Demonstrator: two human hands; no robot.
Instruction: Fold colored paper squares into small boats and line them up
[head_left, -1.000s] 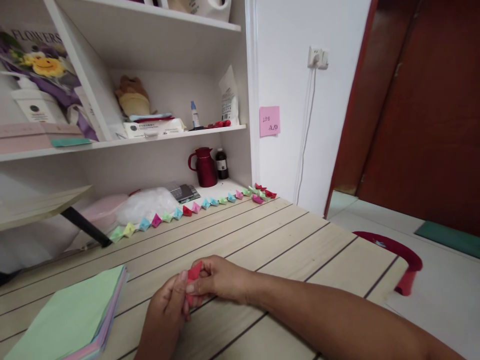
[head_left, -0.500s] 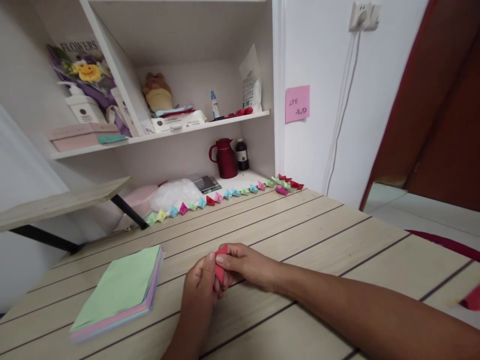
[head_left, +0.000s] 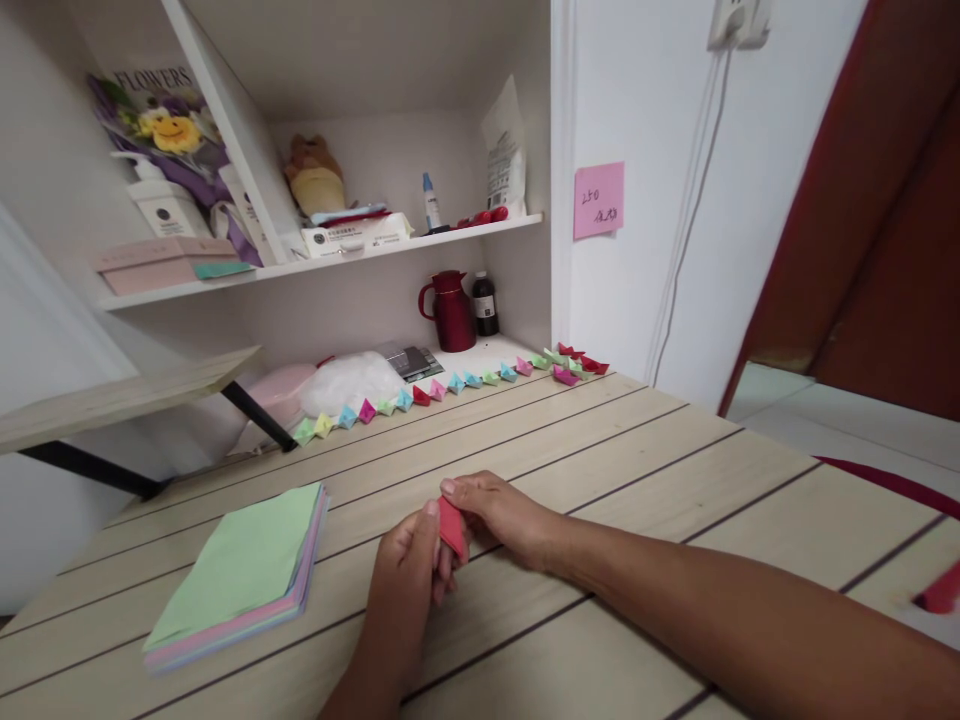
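A small folded piece of red paper [head_left: 451, 527] is held between my two hands above the wooden table. My left hand [head_left: 409, 550] pinches its left side, thumb on top and fingers curled beneath. At its upper right, my right hand [head_left: 499, 515] grips the edge with the thumb raised near the top corner. The fingers partly hide the paper's lower side. To the left lies a stack of coloured paper [head_left: 240, 560], with a light green sheet uppermost. Along the back edge runs a row of small folded paper boats [head_left: 421, 396] in several colours.
Behind the table stands a white shelf unit [head_left: 405, 252] with a dark red jug [head_left: 453, 312] and a dark bottle [head_left: 484, 303]. A small raised wooden shelf [head_left: 127, 395] on black legs is at the left. A pink note [head_left: 598, 201] sticks to the wall.
The red paper has been turned so that more of its flat face shows. My right thumb has shifted up to its top edge, and the view has tilted slightly.
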